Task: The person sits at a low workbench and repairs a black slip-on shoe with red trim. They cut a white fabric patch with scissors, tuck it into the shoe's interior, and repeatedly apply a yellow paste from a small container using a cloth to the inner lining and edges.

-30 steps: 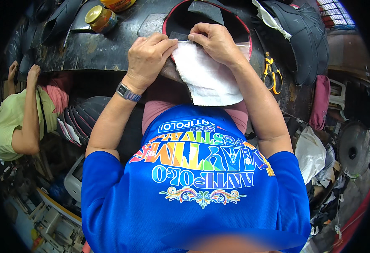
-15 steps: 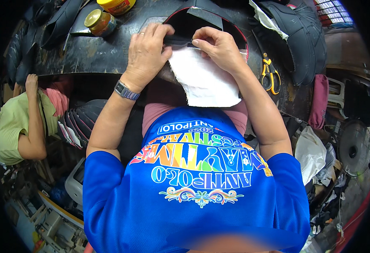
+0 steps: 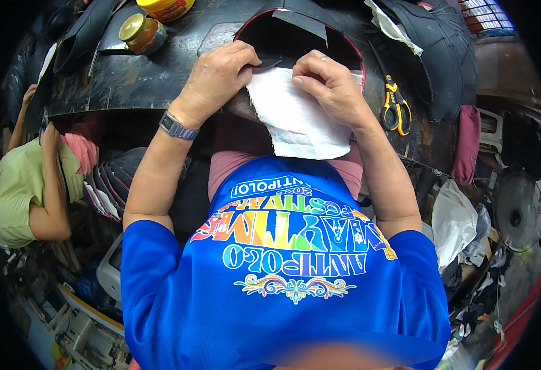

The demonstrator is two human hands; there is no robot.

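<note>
the white cloth [image 3: 298, 120] lies at the near edge of the worktop [image 3: 128, 83], its upper edge up against the mouth of a dark curved piece [image 3: 267, 38] trimmed in red, and its lower part hanging over toward the person's lap. the left hand [image 3: 224, 75] is at the cloth's upper left corner, finger and thumb tips close to each other beside a narrow dark strip [image 3: 272, 63]; whether they are clamped on it i cannot tell. the right hand [image 3: 327, 86] is over the cloth's upper right part, thumb and forefinger curled near one another, and the fingers hide whether they pinch anything. as for progress, the cloth looks laid in place along the dark piece, so the lining-up seems at least partly done. the dark strip sits loosely at that edge, and the cloth's lower portion hangs free with a frayed left side, so fixing and tidying appear to be left. whether any of the upper edge is already fastened cannot be made out. yellow-and-black scissors [image 3: 396, 113] lie to the right, out of both hands, and a lidded glass jar [image 3: 144, 35] stands to the left.
</note>
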